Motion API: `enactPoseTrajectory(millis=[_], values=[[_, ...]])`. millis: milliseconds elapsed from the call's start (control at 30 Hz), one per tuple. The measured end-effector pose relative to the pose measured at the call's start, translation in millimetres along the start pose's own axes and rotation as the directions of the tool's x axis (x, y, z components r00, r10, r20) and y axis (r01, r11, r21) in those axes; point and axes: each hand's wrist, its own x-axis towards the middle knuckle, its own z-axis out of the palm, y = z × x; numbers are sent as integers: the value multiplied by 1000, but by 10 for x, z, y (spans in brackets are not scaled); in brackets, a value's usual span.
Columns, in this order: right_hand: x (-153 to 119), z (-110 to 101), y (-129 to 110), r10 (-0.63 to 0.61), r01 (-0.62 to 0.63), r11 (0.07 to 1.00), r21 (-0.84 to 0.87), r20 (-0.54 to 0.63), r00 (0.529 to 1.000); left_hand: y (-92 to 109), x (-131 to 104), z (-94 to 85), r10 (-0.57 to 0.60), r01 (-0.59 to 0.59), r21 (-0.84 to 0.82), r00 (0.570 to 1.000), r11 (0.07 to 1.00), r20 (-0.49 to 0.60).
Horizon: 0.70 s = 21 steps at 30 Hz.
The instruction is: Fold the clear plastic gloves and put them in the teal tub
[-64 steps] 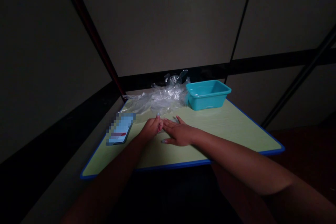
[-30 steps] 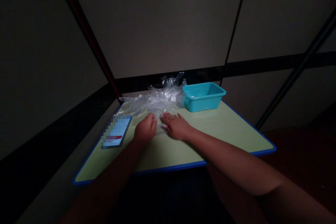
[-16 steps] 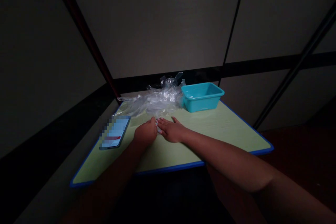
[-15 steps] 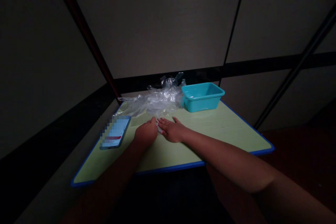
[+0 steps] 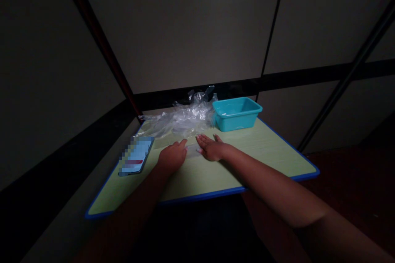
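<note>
A flattened piece of clear plastic (image 5: 193, 151), seemingly a bag, lies on the table between my hands. My left hand (image 5: 173, 158) is closed at its left end, thumb and fingers together. Laid flat on its right part is my right hand (image 5: 210, 148), fingers stretched out and thumb side apart. How far the plastic runs beneath either hand is hidden. Just beyond the hands spreads a crumpled heap of clear plastic bags (image 5: 188, 117), shiny and loosely piled.
A turquoise plastic basin (image 5: 237, 121) stands at the back right, close to the heap. To the left lies a phone (image 5: 135, 158) with its screen lit. The pale table (image 5: 262, 156) has a blue edge and meets a dark panelled wall (image 5: 197, 28) behind.
My right hand has slid to the right, away from my left hand, and more of the flat plastic shows between them. The left hand has stayed nearly in place.
</note>
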Motion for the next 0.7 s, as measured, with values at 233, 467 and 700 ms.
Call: enactPoseTrajectory(millis=[233, 467, 700], values=[[-42, -116, 40, -9, 10, 1000, -16, 98, 995, -53, -30, -3, 65, -65, -42, 998, 997, 4], [-50, -135, 42, -19, 21, 1000, -16, 129, 991, -65, -43, -9, 86, -88, -38, 995, 995, -53], [-28, -118, 47, -13, 14, 1000, -4, 115, 993, 142, -133, 6, 412, -436, -82, 886, 896, -212]])
